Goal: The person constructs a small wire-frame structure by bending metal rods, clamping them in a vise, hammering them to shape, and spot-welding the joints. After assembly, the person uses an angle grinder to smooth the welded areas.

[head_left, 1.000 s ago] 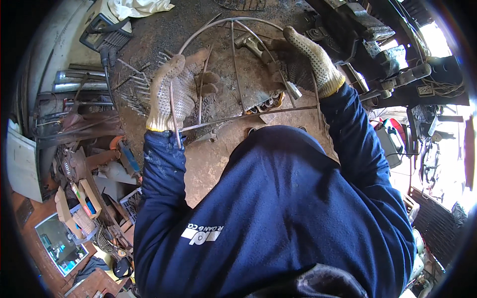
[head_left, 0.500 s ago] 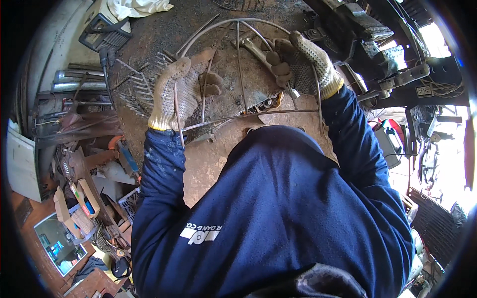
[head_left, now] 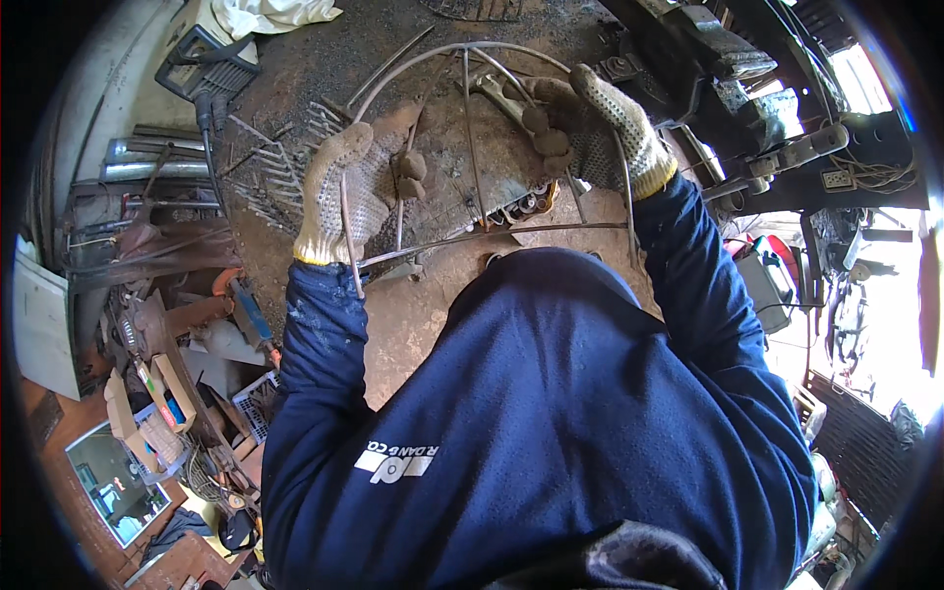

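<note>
Both my hands wear pale, dotted work gloves with yellow cuffs and dirty fingers. Between them is an arched metal rod frame (head_left: 474, 138), with a curved top, a straight bar nearer me and several rods across. My left hand (head_left: 334, 197) wraps round the left end of the arch, its fingertips on an inner rod. My right hand (head_left: 608, 123) grips the right side, fingers curled over the slanting inner rod. By the right fingers is a grey metal tool (head_left: 500, 96); whether it lies on the worktop or touches the glove I cannot tell.
Below the frame is a dark, dirty worktop (head_left: 280, 84). Short metal rods (head_left: 275, 162) lie at left, near a boxy machine with a cable (head_left: 206, 69). Heavy dark metal equipment (head_left: 728, 59) stands at right. Open cardboard boxes (head_left: 133, 418) sit at lower left.
The frame has tilted or dropped slightly, its curved top and near bar a little closer to me. Both hands keep their hold, and the left fingertips have shifted slightly on the inner rod.
</note>
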Available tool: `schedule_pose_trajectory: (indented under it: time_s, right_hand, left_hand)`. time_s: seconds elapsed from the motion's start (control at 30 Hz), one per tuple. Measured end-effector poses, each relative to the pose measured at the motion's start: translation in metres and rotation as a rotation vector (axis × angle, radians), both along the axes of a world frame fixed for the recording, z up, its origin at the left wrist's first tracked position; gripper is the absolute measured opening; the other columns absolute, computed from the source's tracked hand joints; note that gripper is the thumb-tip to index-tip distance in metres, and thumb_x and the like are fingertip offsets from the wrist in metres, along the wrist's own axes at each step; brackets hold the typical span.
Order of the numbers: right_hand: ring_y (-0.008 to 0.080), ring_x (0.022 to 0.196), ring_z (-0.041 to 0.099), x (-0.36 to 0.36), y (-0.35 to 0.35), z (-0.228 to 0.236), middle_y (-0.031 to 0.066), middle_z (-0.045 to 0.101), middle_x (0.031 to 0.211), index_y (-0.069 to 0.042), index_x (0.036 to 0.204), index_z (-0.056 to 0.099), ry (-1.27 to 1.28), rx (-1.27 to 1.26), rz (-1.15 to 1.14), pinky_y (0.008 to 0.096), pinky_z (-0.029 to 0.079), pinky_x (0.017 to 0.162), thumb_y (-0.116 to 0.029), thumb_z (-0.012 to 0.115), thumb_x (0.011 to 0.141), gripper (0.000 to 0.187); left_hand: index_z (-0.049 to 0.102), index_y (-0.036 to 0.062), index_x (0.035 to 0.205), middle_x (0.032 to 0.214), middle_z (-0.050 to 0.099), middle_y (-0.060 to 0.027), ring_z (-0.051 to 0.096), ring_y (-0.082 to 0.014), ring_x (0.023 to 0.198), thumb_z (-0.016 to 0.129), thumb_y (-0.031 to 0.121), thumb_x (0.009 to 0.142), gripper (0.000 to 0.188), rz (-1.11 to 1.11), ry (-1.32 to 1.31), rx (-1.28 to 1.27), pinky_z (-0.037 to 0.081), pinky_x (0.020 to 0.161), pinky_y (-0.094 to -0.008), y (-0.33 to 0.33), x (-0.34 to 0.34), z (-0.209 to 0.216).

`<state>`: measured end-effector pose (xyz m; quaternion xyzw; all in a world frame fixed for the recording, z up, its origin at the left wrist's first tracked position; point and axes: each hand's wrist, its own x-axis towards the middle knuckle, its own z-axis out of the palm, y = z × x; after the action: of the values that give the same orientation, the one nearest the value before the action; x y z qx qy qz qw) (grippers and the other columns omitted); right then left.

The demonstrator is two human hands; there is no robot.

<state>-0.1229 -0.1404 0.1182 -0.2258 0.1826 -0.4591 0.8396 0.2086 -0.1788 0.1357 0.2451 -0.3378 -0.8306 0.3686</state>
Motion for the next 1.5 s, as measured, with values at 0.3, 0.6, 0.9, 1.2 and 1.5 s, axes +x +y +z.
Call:
schedule_pose_trajectory:
  time_s: [0.3,0.6,0.9,1.2,1.5]
  right_hand:
    - [0.0225,0.101,0.071,0.011,0.008,0.033,0.0156,0.070,0.123,0.004,0.137,0.060,0.471,0.017,-0.211,0.0364,0.059,0.091,-0.050,0.057,0.104,0.062]
    - [0.0231,0.089,0.071,0.006,0.008,0.023,0.0151,0.071,0.109,0.001,0.128,0.062,0.417,0.010,-0.219,0.0367,0.060,0.076,-0.052,0.061,0.102,0.059]
    - [0.0208,0.071,0.068,0.015,0.022,0.024,0.0118,0.071,0.091,0.000,0.123,0.066,0.290,0.118,-0.207,0.0338,0.056,0.061,-0.061,0.063,0.097,0.067]
    - [0.0190,0.070,0.062,0.010,0.022,0.024,0.0110,0.070,0.096,-0.001,0.127,0.064,0.084,0.139,-0.071,0.0339,0.052,0.065,-0.059,0.061,0.098,0.065]
    - [0.0105,0.062,0.044,0.011,0.016,0.018,-0.0011,0.054,0.078,-0.003,0.110,0.065,-0.127,0.080,0.101,0.0274,0.036,0.057,-0.051,0.065,0.098,0.049]
  left_hand:
    - [0.055,-0.0085,0.141,0.128,0.067,-0.0210,0.069,-0.0299,0.089,0.055,0.041,0.099,0.064,0.102,-0.040,-0.030,0.059,0.077,-0.0401,0.004,0.004,-0.003]
    - [0.053,-0.0084,0.143,0.140,0.061,-0.0210,0.069,-0.0328,0.094,0.055,0.043,0.099,0.068,0.078,-0.090,-0.110,0.059,0.082,-0.0436,0.016,-0.004,0.000]
    - [0.047,-0.0083,0.148,0.144,0.058,-0.0231,0.069,-0.0330,0.097,0.054,0.042,0.097,0.072,0.024,-0.076,-0.086,0.059,0.082,-0.0443,0.022,-0.003,0.000]
    - [0.048,-0.0064,0.149,0.146,0.056,-0.0228,0.067,-0.0307,0.102,0.057,0.043,0.097,0.072,0.013,0.002,-0.144,0.059,0.084,-0.0444,0.024,0.001,-0.003]
    - [0.056,-0.0049,0.142,0.138,0.061,-0.0247,0.066,-0.0327,0.111,0.056,0.034,0.102,0.056,0.122,0.034,0.017,0.057,0.093,-0.0457,0.020,0.006,-0.008]
